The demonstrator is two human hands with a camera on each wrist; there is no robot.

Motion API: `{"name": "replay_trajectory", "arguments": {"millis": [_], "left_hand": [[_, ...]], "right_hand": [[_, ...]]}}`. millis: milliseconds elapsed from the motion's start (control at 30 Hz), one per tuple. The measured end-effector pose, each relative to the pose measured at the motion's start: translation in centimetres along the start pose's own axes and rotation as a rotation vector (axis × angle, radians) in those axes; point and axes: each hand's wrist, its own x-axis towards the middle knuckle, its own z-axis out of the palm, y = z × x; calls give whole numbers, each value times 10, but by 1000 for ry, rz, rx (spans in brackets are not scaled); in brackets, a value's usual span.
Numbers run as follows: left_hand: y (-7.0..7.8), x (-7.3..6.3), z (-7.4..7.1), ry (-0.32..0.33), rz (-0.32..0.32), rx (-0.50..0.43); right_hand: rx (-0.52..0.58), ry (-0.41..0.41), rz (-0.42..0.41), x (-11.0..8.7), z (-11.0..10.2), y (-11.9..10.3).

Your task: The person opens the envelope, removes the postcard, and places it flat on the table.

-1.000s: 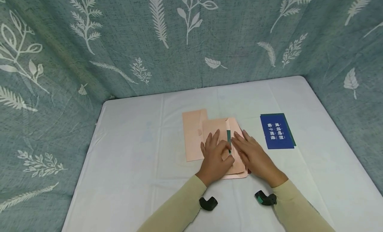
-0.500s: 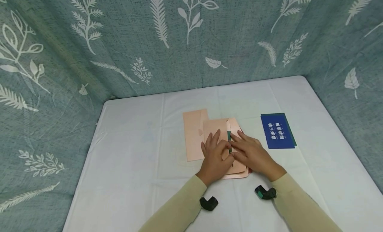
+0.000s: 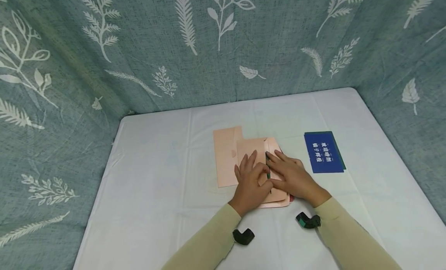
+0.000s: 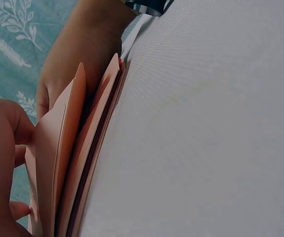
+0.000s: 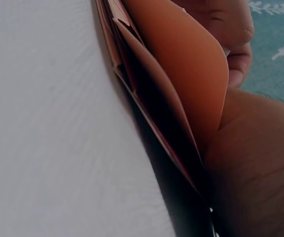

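A pale pink envelope (image 3: 250,147) lies on a stack of similar envelopes (image 3: 278,204) at the middle of the table. A narrow dark green strip, apparently a card (image 3: 267,156), shows at the envelope's open side. My left hand (image 3: 250,187) rests on the envelope, thumb and forefinger pinching its edge. With fingers fairly straight, my right hand (image 3: 294,179) lies over the flap, fingertips touching the green strip and covering most of it. The left wrist view shows the envelope (image 4: 50,133) raised somewhat from those beneath. In the right wrist view, the flap (image 5: 186,59) stands up beside my right hand (image 5: 263,143).
Another pink envelope (image 3: 224,161) lies at the left, partly under the stack. A dark blue card with white characters (image 3: 322,158) lies at the right over a green one (image 3: 338,156). The white tablecloth (image 3: 156,177) reaches a leaf-patterned curtain (image 3: 209,80) behind.
My right hand has shifted left and slightly up, its fingertips now over the green strip. Less of the strip shows. My left hand has stayed in place.
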Motion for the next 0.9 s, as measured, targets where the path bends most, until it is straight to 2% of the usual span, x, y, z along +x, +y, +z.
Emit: {"name": "replay_trajectory", "arguments": {"millis": [500, 900], "left_hand": [[-1, 0, -1, 15, -14, -13], [-1, 0, -2, 10, -12, -19]], "right_hand": [[-19, -17, 59, -4, -2, -10], [-90, -9, 50, -12, -3, -16]]}}
